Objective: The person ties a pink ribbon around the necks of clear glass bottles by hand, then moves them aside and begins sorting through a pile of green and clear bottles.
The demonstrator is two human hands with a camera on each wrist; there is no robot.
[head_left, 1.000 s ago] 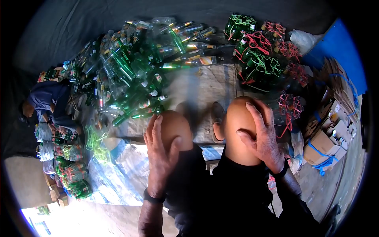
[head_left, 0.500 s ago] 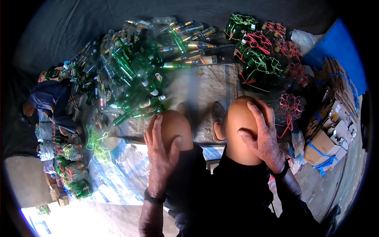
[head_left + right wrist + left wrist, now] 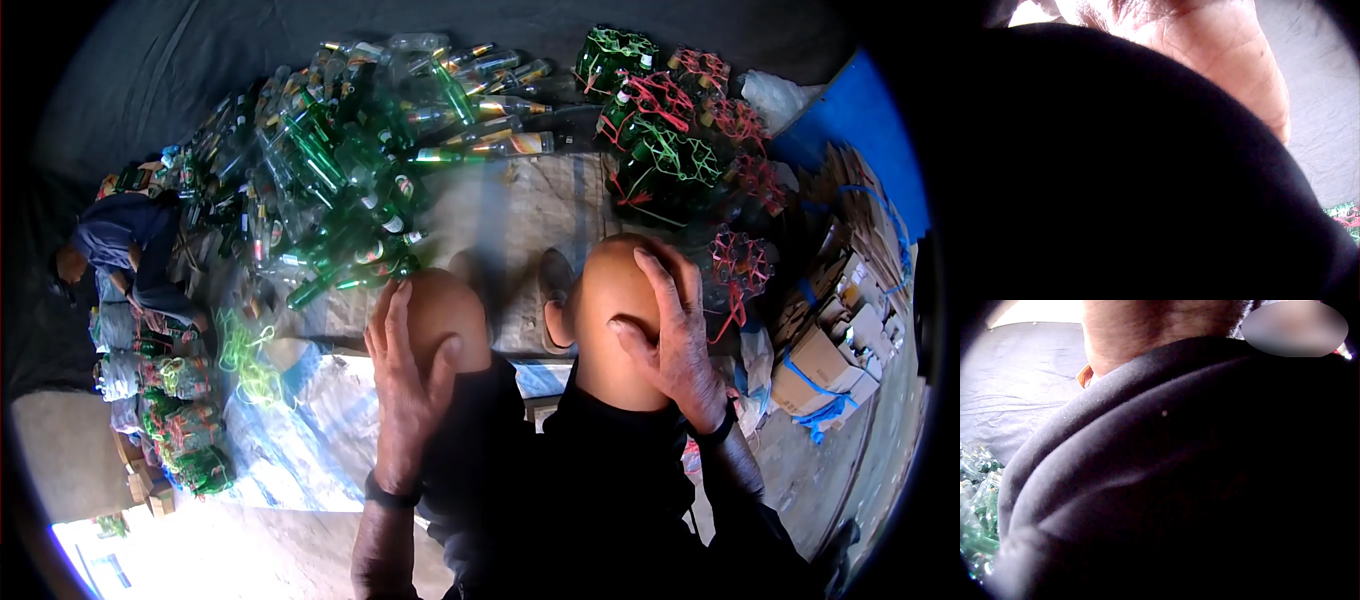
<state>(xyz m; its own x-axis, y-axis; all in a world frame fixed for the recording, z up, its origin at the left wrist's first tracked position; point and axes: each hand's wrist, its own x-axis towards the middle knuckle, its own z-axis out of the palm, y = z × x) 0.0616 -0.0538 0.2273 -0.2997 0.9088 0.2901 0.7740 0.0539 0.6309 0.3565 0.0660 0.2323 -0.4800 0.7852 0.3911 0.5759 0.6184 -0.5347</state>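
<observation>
In the head view my left hand point(image 3: 408, 385) rests on the left knee point(image 3: 445, 305), fingers spread along its outer side and thumb on the inner side. My right hand point(image 3: 672, 345) lies over the right knee point(image 3: 612, 280) with the fingers across the top. Neither hand holds anything. Dark cloth fills much of both wrist views; above it show part of the left hand point(image 3: 1154, 331) and the palm of the right hand point(image 3: 1222, 56). Beyond the knees lies a heap of green and clear glass bottles point(image 3: 330, 170).
Bottle bundles tied with red and green string point(image 3: 670, 150) stand at the back right. Flattened cardboard point(image 3: 820, 370) leans at the right. On the left another person point(image 3: 130, 245) bends over tied bottle bundles point(image 3: 185, 430), near loose green string point(image 3: 250, 365). A blue-white sheet point(image 3: 290, 440) covers the floor.
The view has shifted slightly, while both hands stay on the knees. At the left, the other person's arms have moved over the bundles.
</observation>
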